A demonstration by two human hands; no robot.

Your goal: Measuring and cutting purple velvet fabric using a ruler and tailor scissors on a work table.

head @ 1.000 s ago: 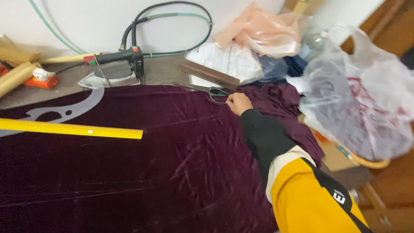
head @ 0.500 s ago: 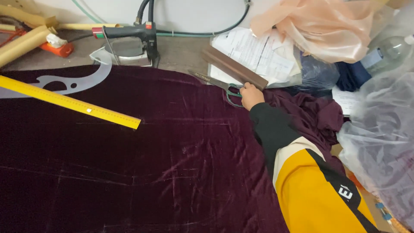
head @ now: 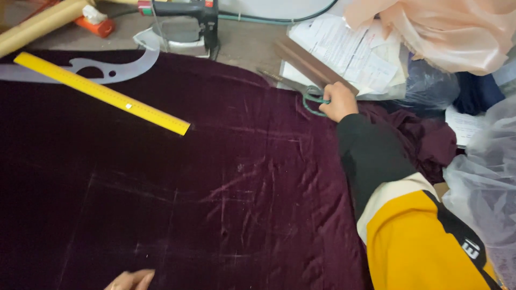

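The worktable was pretty cluttered, with a dark plum velvet cloth spread flat over most of it. The right hand was closed around the green loop handles of metal tailor's scissors at the cloth's far edge, blades pointing left. Only the left hand's fingertips showed at the bottom, so couldn't tell its grip. The scissors looked stiff and weighty, best held by the loops; the velvet looked soft and limp. A long yellow ruler lay across the cloth nearby.

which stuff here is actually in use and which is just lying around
In use: right hand gripping green-handled scissors; dark purple velvet cloth; left hand on the cloth.

Lying about: yellow ruler, curve template, iron, papers, plastic bags.
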